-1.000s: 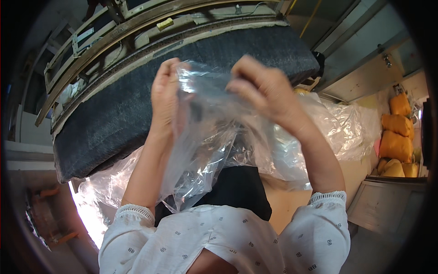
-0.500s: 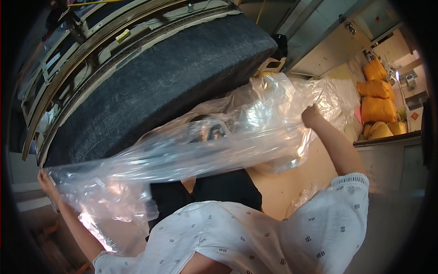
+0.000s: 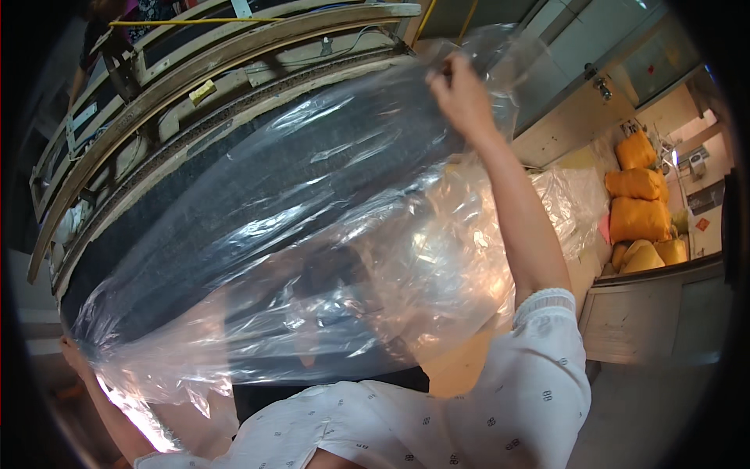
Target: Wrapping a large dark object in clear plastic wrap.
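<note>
A large sheet of clear plastic film [image 3: 312, 258] stretches between my two hands, wrinkled and shiny. At the far left, my left hand [image 3: 76, 356] grips one bunched end of it, low beside the left end of the dark roll. My right hand [image 3: 461, 98], raised at the upper right, is closed on the film's other edge, by the roll's right end. The film hangs over the front of a long, dark grey fabric-like surface [image 3: 94, 273], which shows through it. More crumpled film trails down toward the floor at the right.
Behind the dark surface runs a machine frame with long curved rails [image 3: 234, 47] and a small yellow block [image 3: 202, 92] on it. A yellow bar crosses the top. Stacked orange sacks [image 3: 641, 219] stand beyond a doorway at the right, near a door with a handle [image 3: 600, 82].
My right hand has risen and moved left and away from me, lifting the film up over the dark surface. My left hand has dropped slightly, still gripping its end.
</note>
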{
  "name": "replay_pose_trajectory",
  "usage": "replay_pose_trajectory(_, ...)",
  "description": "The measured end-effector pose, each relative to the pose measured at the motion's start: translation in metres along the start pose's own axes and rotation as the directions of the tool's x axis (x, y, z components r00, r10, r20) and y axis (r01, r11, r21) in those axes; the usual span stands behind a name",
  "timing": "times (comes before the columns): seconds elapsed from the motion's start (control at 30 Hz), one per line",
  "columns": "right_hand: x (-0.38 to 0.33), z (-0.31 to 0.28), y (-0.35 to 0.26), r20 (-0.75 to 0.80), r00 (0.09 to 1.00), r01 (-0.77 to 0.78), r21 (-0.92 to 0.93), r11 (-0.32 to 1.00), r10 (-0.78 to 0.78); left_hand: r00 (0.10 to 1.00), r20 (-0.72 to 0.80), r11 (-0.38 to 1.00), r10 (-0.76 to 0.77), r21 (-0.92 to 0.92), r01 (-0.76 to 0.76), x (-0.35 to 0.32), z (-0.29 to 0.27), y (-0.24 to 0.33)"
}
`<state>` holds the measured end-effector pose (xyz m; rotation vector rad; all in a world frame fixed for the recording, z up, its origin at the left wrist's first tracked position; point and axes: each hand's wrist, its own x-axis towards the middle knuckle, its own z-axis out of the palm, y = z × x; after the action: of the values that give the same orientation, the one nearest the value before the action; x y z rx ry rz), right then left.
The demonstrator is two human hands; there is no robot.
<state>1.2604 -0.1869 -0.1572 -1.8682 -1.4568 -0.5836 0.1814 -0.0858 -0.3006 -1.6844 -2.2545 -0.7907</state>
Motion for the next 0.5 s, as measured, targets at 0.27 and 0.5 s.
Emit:
replay_pose_trajectory(0.27,0.012,0.015,-0.022,0.518,0.805,-0.038,-0.44,0.897,0.288,0.995,0.1,0.951,0.005,0.308,-0.036,0.04,-0.055,-0.043)
replay_pose_trajectory(0.5,0.012,0.074,0.076,0.546,0.815,-0.232,0.003,0.973,0.192,0.997,-0.009,0.758,-0.081,0.649,0.067,-0.007,-0.011,0.049)
